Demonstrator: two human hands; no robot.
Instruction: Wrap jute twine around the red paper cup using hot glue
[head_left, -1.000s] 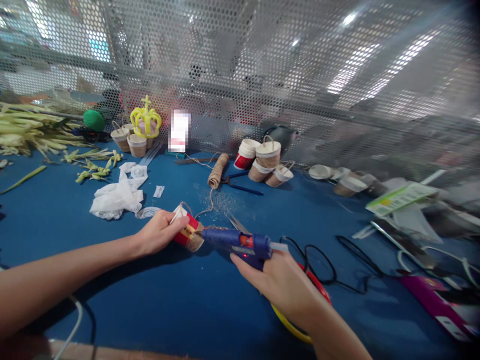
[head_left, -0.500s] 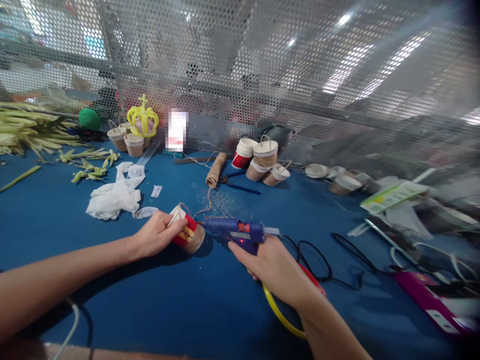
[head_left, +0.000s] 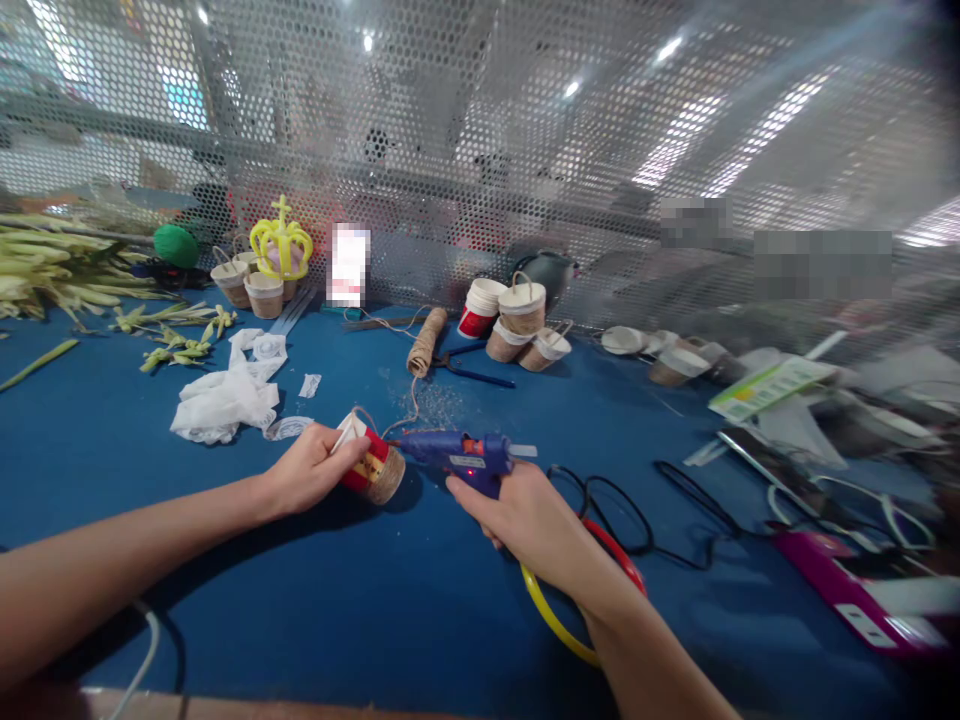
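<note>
My left hand (head_left: 319, 468) is closed around a red and white paper cup (head_left: 377, 452), which lies tilted with its base to the right. Twine (head_left: 389, 478) is wound about the cup's lower end. A blue hot glue gun (head_left: 457, 455) is gripped in my right hand (head_left: 517, 510), its nozzle at the cup's side; whether the tip touches cannot be made out. A glue stick (head_left: 523, 451) pokes from the gun's rear, and a small red light glows on its body. From the cup a strand of twine runs up to a twine roll (head_left: 427, 342).
Pliers (head_left: 480, 376) lie by the roll. Behind stand several twine-wrapped cups (head_left: 523, 306). White lace (head_left: 225, 405) and corn husks (head_left: 67, 260) are at left, near a yellow crown (head_left: 281, 245). Black cable (head_left: 637, 530), a phone (head_left: 772, 475) and a purple power strip (head_left: 840, 590) occupy the right.
The whole view has shifted slightly. The glue gun and my right hand have come slightly left, nearer the cup. My left hand keeps its hold on the cup.
</note>
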